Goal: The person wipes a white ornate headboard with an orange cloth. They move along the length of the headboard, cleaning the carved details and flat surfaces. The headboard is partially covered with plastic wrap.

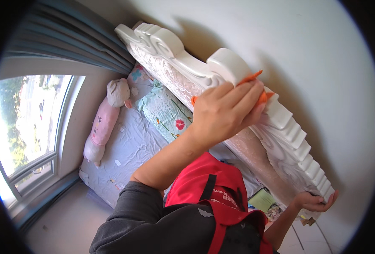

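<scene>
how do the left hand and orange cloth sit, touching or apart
Touching: the head view shows the left hand clasping the orange cloth, which pokes out on both sides.

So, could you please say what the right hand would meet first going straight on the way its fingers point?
The right hand would probably meet the wall first, though its distance is unclear.
</scene>
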A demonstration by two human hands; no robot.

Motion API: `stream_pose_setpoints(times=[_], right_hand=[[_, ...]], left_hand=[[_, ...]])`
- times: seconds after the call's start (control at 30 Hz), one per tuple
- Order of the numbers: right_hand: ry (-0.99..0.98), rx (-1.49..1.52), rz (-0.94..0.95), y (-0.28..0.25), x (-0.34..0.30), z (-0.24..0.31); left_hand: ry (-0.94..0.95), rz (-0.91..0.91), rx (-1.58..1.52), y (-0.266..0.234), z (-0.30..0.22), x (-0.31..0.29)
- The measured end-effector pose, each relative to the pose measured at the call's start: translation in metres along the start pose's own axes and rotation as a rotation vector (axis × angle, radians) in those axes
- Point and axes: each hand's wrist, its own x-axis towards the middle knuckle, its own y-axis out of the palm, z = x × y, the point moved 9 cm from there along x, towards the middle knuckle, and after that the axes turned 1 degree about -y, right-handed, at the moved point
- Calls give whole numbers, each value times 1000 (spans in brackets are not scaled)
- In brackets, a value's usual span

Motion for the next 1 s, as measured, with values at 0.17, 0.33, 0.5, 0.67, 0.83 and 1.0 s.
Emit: stream_pose_setpoints(times=[0.17, 0.33, 0.5, 0.67, 0.83, 1.0], right_hand=[[-25, -29, 5, -2, -1, 2], [-43, -52, 11, -1, 1, 5], [-57, -61, -1, -2, 1, 8], [-26, -50, -11, -3, -3, 1], [27, 10, -20, -2, -4, -6], [49, 43, -21, 0, 1, -7]], left_hand=[[-167, -112, -287, -20, 50, -44], [-761, 37, -525, 7, 130, -58], [-276, 120, -65, 14, 143, -62], [-249, 155, 113, 2, 183, -48], [-862, 172, -647, 41, 143, -69], [-1174, 53, -1104, 51, 129, -64]])
